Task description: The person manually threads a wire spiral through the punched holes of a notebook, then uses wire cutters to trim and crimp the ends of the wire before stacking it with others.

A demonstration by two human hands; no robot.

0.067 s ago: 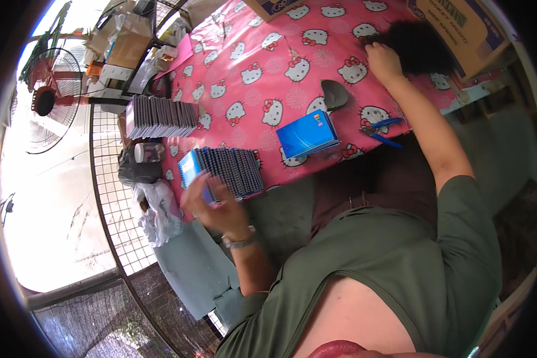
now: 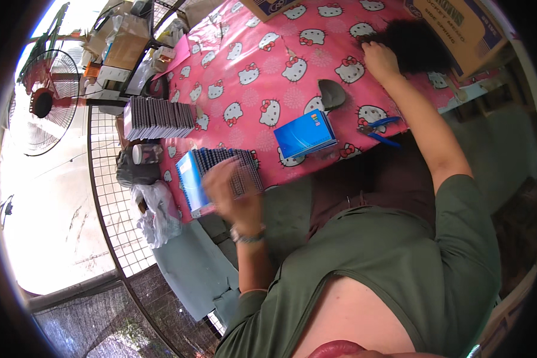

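Observation:
My left hand point(image 2: 225, 190), blurred by motion, hovers over or against a row of blue spiral notebooks point(image 2: 188, 179) at the table's near left; its fingers are smeared. The row's leftmost cover shows bright blue. At the far right, my right hand point(image 2: 380, 59) has its fingers curled at the left edge of a heap of thin black strands point(image 2: 420, 46). What its fingertips hold is hidden. Between the hands lies a small stack of blue notebooks point(image 2: 305, 134). Blue-handled pliers point(image 2: 379, 130) rest right of that stack, by the table's front edge.
A grey scoop-like piece point(image 2: 332, 94) lies behind the blue stack. Another row of spiral-bound notebooks point(image 2: 158, 117) stands at the left edge of the pink patterned tablecloth point(image 2: 244, 95). A cardboard box point(image 2: 459, 36) is beyond the black heap; a fan point(image 2: 43, 102) stands far left.
My left hand has moved right across the notebook row, uncovering more of its leftmost blue cover. My right hand stays by the black heap.

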